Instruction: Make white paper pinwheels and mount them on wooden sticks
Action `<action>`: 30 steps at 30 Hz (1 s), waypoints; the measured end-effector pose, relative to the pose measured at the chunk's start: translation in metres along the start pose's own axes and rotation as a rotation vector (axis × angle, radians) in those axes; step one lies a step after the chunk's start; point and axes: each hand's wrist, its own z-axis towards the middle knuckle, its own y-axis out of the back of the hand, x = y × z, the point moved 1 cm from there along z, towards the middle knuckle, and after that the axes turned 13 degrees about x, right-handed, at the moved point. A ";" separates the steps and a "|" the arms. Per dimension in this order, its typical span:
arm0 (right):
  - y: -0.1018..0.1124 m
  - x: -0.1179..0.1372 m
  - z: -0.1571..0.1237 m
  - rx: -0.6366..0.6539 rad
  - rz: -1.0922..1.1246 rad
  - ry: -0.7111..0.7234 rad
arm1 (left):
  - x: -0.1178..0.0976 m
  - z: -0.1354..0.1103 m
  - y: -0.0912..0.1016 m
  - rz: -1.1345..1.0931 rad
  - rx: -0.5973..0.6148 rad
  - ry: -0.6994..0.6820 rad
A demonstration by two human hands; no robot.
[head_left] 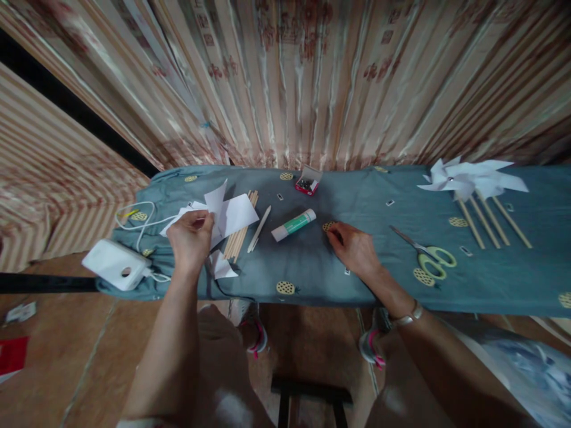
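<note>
In the head view my left hand [191, 235] pinches a white piece of paper [217, 208] with cut flaps, one of them standing up. Under and beside it are more white sheets, a bundle of thin wooden sticks [239, 238] and a folded paper scrap [222, 265]. My right hand [354, 248] rests on the cloth with its fingers closed together; whatever they may hold is hidden. Between the hands lie a white pen [259, 229] and a green-and-white glue stick [293, 224]. Behind these stands an open small red box [307, 181] of dark pins.
Green-handled scissors [430, 258] lie right of my right hand. Several white paper pinwheels [473, 177] on sticks rest at the far right. A white power bank [118, 264] with a cable sits at the left end of the cloth-covered table [357, 291]. A curtain [294, 89] hangs behind.
</note>
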 end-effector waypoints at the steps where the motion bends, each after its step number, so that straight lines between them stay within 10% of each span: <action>1: 0.000 0.000 0.000 -0.001 0.001 -0.002 | -0.002 -0.001 0.002 -0.037 -0.022 0.025; 15: 0.001 -0.002 -0.001 0.041 0.037 0.007 | -0.007 -0.001 0.021 -0.447 -0.223 0.013; 30: 0.002 -0.001 0.000 0.076 0.004 -0.023 | -0.003 0.000 0.041 -0.317 -0.361 -0.161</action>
